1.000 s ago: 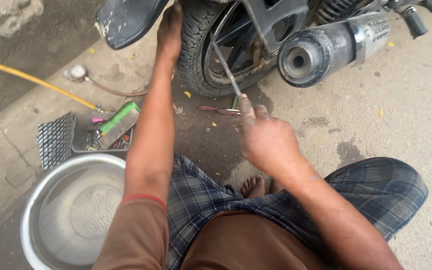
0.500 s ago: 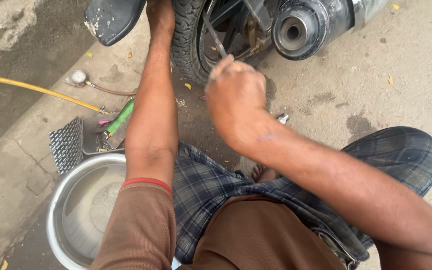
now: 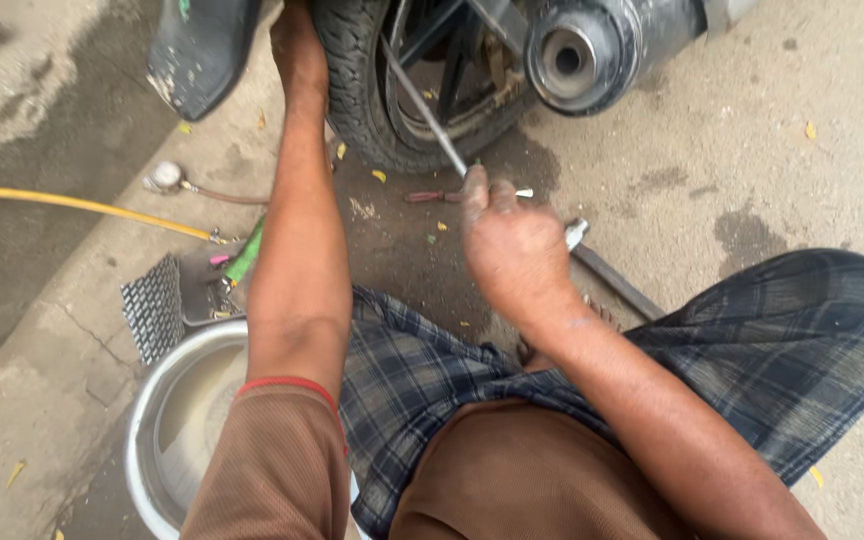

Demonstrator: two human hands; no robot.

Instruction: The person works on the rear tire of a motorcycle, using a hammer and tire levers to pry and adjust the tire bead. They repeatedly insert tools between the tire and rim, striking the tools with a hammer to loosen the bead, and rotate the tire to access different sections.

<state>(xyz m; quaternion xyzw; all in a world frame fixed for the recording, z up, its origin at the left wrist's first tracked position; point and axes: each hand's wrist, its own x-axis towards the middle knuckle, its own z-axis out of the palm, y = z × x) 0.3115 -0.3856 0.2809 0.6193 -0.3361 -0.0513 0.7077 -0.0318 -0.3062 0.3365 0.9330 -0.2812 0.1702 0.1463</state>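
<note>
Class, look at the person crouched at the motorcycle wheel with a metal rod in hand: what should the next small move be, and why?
Probably lever the rod gently down. The right hand grips its near end, its far end is tucked in at the tyre, and the left hand is pressed on the tyre's outer side, seemingly bracing it. Where the tip sits is hidden, so go slowly.

The tyre (image 3: 357, 90) is set ahead, with the exhaust pipe (image 3: 592, 50) to its right and the mudguard (image 3: 197, 50) to its left. A metal rod (image 3: 422, 105) is leaned across the tyre. The basin (image 3: 167, 420) is placed at lower left, a hose (image 3: 72, 203) behind it.
</note>
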